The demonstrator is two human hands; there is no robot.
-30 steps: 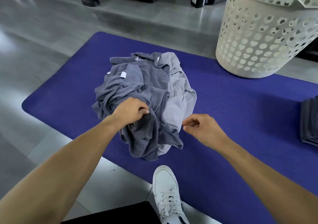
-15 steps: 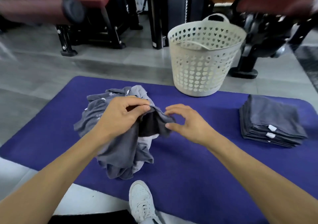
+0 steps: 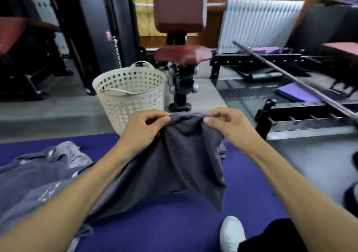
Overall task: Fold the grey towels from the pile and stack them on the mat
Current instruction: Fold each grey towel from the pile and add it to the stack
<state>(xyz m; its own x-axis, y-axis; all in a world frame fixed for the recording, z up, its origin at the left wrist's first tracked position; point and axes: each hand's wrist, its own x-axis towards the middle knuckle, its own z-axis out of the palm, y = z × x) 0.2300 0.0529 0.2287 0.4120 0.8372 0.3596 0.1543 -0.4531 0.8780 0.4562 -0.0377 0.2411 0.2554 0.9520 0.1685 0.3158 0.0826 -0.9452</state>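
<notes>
A dark grey towel (image 3: 186, 160) hangs in the air over the purple mat (image 3: 174, 222). My left hand (image 3: 143, 129) pinches its top edge on the left, and my right hand (image 3: 230, 125) pinches the same edge on the right. The cloth droops to a point below my hands. The pile of grey towels (image 3: 38, 178) lies on the mat at the lower left, partly behind my left forearm. The held towel hides most of the stack of folded towels; only a sliver (image 3: 222, 153) shows at its right edge.
A cream perforated laundry basket (image 3: 131, 94) stands just beyond the mat's far edge. Gym benches and machines (image 3: 182, 56) fill the background, with a steel bar and rack (image 3: 302, 114) at the right. My white shoe (image 3: 231, 234) rests on the mat at the bottom.
My left hand lifted the dark towel off the pile, and my right hand took hold of its top edge. The towel now hangs between both hands. The view tilted upward.
</notes>
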